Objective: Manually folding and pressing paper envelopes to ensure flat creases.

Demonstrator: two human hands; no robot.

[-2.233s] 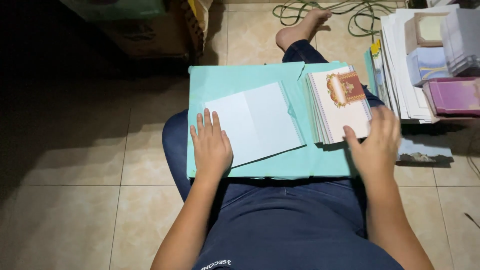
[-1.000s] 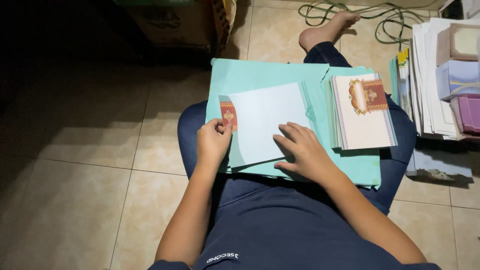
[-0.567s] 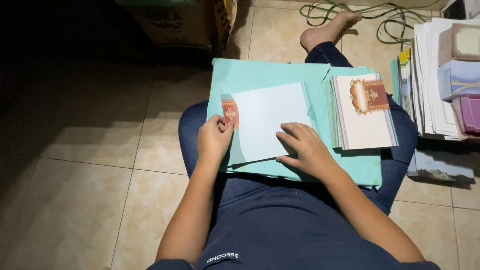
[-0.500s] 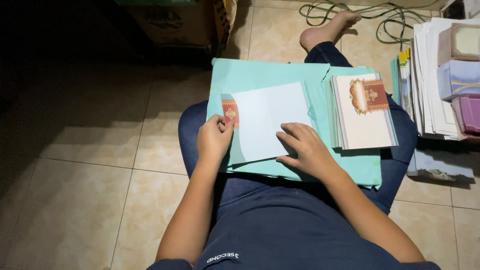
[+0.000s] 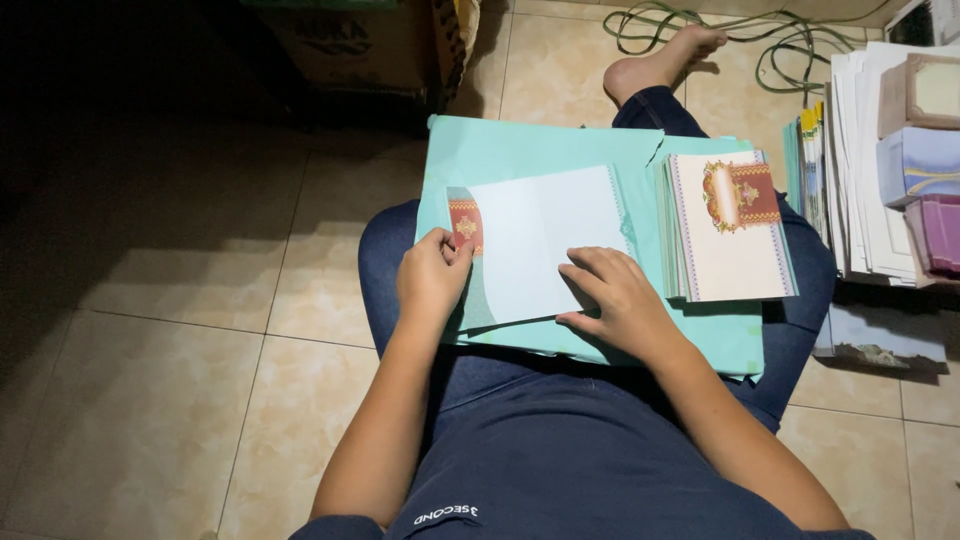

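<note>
Card in hand: a pale sheet (image 5: pixel 540 245) lying blank face up on the teal folder (image 5: pixel 520 150) across the person's lap, its left edge turned so a red-and-gold printed strip (image 5: pixel 465 222) shows. Looks like a fold in progress, crease not yet pressed flat, judging by the lifted left flap.

Left hand (image 5: pixel 432 278) is curled, thumb and fingertips pinching that left flap at the printed strip. Right hand (image 5: pixel 615 300) is spread open, fingers flat on the sheet's lower right corner, pinning it to the folder.

Just right of the sheet, touching the same folder: a stack of printed cards (image 5: pixel 730 230), ornate red-gold emblem on top, edges squared. Can't tell whether that stack is finished pieces or ones waiting.

Further right, on the tiled floor (image 5: pixel 200 330): tall piles of white and coloured paper (image 5: pixel 880 170), plus small pastel boxes on top. Cardboard box (image 5: pixel 360 45) ahead, green cable (image 5: pixel 720 25) by the bare foot (image 5: pixel 660 60).
</note>
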